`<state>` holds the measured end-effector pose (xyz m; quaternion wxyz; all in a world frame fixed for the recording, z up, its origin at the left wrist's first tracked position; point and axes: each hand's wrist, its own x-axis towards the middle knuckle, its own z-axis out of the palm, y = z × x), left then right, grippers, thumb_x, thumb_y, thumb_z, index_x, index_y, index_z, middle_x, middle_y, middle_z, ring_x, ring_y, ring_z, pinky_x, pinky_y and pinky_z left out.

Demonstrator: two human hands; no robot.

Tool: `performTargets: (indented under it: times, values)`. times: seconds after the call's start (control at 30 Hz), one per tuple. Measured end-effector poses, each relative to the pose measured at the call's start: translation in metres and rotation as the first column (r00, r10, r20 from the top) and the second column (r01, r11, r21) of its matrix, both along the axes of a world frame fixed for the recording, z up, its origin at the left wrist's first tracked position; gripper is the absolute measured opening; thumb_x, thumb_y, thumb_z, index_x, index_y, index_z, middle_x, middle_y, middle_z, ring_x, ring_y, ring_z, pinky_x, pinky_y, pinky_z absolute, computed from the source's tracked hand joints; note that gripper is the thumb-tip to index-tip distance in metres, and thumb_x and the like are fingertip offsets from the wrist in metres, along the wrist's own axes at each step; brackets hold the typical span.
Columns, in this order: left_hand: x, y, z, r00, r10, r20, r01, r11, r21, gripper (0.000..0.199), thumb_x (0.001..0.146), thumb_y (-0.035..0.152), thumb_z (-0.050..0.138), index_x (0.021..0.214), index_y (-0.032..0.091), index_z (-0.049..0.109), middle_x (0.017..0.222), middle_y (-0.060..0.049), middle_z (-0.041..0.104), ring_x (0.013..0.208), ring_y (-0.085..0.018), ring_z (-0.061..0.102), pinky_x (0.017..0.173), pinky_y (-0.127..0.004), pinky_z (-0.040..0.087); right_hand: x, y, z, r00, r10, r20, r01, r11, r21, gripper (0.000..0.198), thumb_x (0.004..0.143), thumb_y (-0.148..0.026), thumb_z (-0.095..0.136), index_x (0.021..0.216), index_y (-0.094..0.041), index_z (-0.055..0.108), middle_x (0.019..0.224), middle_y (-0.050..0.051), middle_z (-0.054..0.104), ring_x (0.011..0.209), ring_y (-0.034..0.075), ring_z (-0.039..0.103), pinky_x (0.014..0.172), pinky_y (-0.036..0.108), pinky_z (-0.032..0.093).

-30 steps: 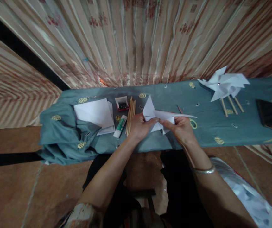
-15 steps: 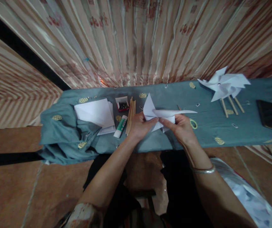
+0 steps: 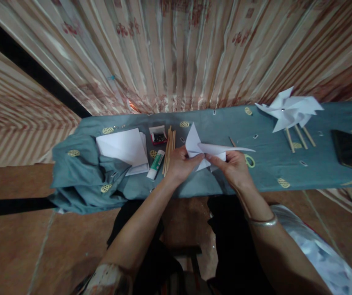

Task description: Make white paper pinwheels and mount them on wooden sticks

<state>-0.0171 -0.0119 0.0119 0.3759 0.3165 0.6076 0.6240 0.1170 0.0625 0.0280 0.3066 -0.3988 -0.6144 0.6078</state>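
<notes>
Between my two hands is a white paper pinwheel (image 3: 194, 141), its blades partly curled in toward the middle. My left hand (image 3: 178, 164) grips its left side, with the thumb pressed near the centre. From the right, my right hand (image 3: 235, 166) pinches it, thumb tip also at the centre and fingers behind the paper. One pointed blade stands up on the left; another stretches out over my right fingers. Whether a pin sits under the thumbs cannot be seen. Just beyond my right hand lie green-handled scissors (image 3: 249, 161), partly hidden.
Left of my hands are wooden sticks (image 3: 169, 149), a glue stick (image 3: 155, 164), a small box of dark pins (image 3: 158, 135) and stacked white paper (image 3: 123, 147). Finished pinwheels (image 3: 289, 108) on sticks and a black phone (image 3: 348, 149) lie right. A plastic bag (image 3: 314, 246) stands below the table.
The long right blade of the pinwheel has dipped slightly, and a pointed tip behind it shows more. Both hands keep their hold, thumbs at the centre.
</notes>
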Motion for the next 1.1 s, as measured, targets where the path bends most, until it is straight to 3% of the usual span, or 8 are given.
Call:
performTargets:
  times: [0.33, 0.8, 1.1]
  values:
    - [0.001, -0.0009, 0.0033, 0.999, 0.012, -0.053, -0.013, 1.0, -0.02, 0.01, 0.067, 0.017, 0.073, 0.077, 0.015, 0.073, 0.073, -0.001, 0.074, 0.068, -0.016, 0.066, 0.065, -0.026, 0.051, -0.0004, -0.0017, -0.0005, 1.0, -0.014, -0.011, 0.014, 0.999, -0.048, 0.031, 0.057, -0.042, 0.084, 0.074, -0.018, 0.077, 0.068, 0.002, 0.074, 0.055, 0.015, 0.061, 0.054, 0.027, 0.049]
    - [0.0003, -0.0016, 0.0001, 1.0, -0.001, 0.006, 0.001, 1.0, 0.025, 0.011, 0.066, 0.017, 0.071, 0.076, 0.015, 0.07, 0.068, 0.001, 0.07, 0.064, -0.015, 0.063, 0.066, -0.025, 0.05, 0.001, -0.0011, 0.0001, 0.999, -0.022, 0.024, 0.021, 0.998, 0.054, 0.029, 0.059, -0.041, 0.083, 0.077, -0.019, 0.077, 0.073, 0.003, 0.076, 0.06, 0.017, 0.063, 0.057, 0.03, 0.05]
    - [0.0006, -0.0012, 0.0062, 1.0, -0.012, 0.002, 0.012, 1.0, -0.004, 0.006, 0.066, 0.015, 0.071, 0.071, 0.013, 0.069, 0.064, 0.002, 0.067, 0.061, -0.013, 0.06, 0.063, -0.023, 0.049, 0.0003, -0.0018, -0.0058, 0.999, -0.029, -0.019, 0.028, 1.0, -0.013, 0.031, 0.059, -0.042, 0.084, 0.079, -0.019, 0.077, 0.072, 0.003, 0.075, 0.06, 0.017, 0.063, 0.058, 0.03, 0.05]
